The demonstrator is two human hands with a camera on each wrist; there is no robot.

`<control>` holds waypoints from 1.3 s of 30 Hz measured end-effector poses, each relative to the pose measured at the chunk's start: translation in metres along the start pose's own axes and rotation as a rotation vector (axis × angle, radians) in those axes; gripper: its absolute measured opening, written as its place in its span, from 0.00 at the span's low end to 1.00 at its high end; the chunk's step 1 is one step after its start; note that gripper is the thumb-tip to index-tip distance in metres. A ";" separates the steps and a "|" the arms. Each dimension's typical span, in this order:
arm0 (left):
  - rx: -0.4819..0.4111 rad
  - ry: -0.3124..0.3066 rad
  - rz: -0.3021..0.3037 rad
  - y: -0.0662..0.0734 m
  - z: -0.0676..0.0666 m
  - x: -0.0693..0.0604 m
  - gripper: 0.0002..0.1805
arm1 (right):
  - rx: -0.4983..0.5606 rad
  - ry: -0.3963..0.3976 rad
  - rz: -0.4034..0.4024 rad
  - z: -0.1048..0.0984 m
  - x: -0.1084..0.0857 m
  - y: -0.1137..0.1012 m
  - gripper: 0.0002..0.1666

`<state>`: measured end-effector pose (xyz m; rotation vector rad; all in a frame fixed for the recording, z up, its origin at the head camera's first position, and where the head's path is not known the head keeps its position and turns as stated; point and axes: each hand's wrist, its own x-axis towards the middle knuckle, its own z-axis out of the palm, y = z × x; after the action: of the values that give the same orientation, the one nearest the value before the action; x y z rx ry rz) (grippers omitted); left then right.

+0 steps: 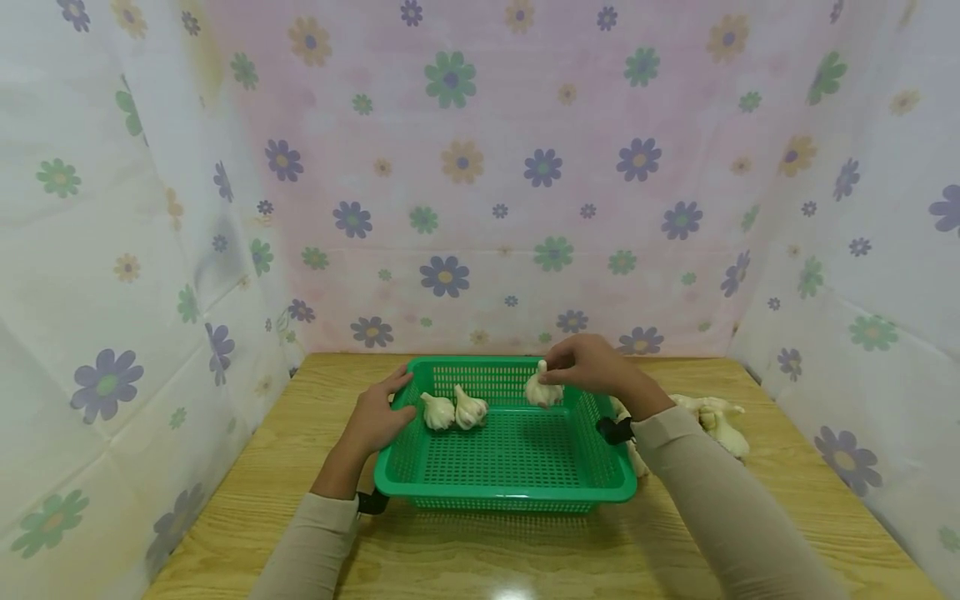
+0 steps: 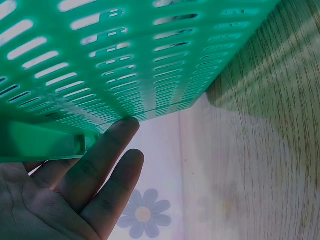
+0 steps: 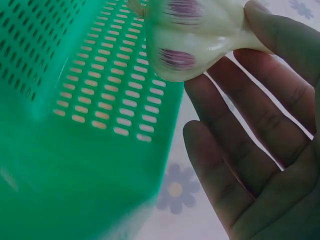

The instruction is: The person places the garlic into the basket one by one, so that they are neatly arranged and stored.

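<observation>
One garlic bulb (image 1: 543,392) is held above the far right part of the green basket (image 1: 510,493), its neck pinched by the thumb and fingers of the right hand (image 1: 592,367); in the right wrist view, the lower fingers are spread apart. The basket's left rim is gripped by the left hand (image 1: 377,417), with the thumb over the inside and two straight, parted fingers seen against the outer wall. The bulb could be dropped if its slick skin is let slide, since only the narrow neck is pinched. The rim could be knocked by the black wrist strap (image 1: 615,430), which is held close to it, and the light-looking basket could be tipped if its left side is pressed too hard. Thin plastic, pierced by rows of rounded slots, is seen in the walls and floor. The two bulbs (image 1: 471,410) inside, at the left, are rounded, ridged and pale, and purple streaks are shown on the held one. More bulbs (image 1: 723,429) are piled right of the basket on the wood-grained worktop (image 1: 285,450), partly hidden by the right sleeve (image 1: 720,492).
</observation>
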<state>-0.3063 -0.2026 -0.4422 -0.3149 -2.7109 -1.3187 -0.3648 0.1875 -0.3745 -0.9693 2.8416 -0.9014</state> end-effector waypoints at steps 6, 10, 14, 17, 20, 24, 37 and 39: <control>-0.009 -0.011 0.002 -0.001 0.000 0.000 0.38 | 0.027 -0.029 0.009 0.012 0.013 -0.002 0.06; -0.004 -0.013 0.000 -0.001 0.001 0.000 0.38 | 0.037 -0.061 -0.001 0.022 0.021 -0.003 0.07; -0.008 -0.010 -0.008 -0.001 0.001 -0.002 0.38 | 0.026 -0.082 0.029 0.034 0.030 0.000 0.07; -0.013 -0.005 -0.013 -0.001 0.002 -0.003 0.38 | 0.026 -0.088 0.047 0.042 0.034 0.001 0.09; -0.006 0.001 -0.015 0.000 0.002 -0.003 0.38 | 0.036 -0.093 0.049 0.046 0.034 0.000 0.10; 0.011 0.007 -0.011 0.001 0.003 -0.002 0.38 | 0.043 -0.089 0.082 0.051 0.035 0.004 0.08; 0.026 0.002 -0.016 -0.001 0.001 0.003 0.38 | 0.058 -0.039 0.049 0.063 0.040 0.015 0.07; 0.027 -0.004 -0.017 -0.002 0.002 0.003 0.38 | 0.057 -0.036 0.060 0.066 0.041 0.016 0.07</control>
<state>-0.3095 -0.2021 -0.4446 -0.2923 -2.7377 -1.2865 -0.3944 0.1407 -0.4307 -0.8806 2.7825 -0.9443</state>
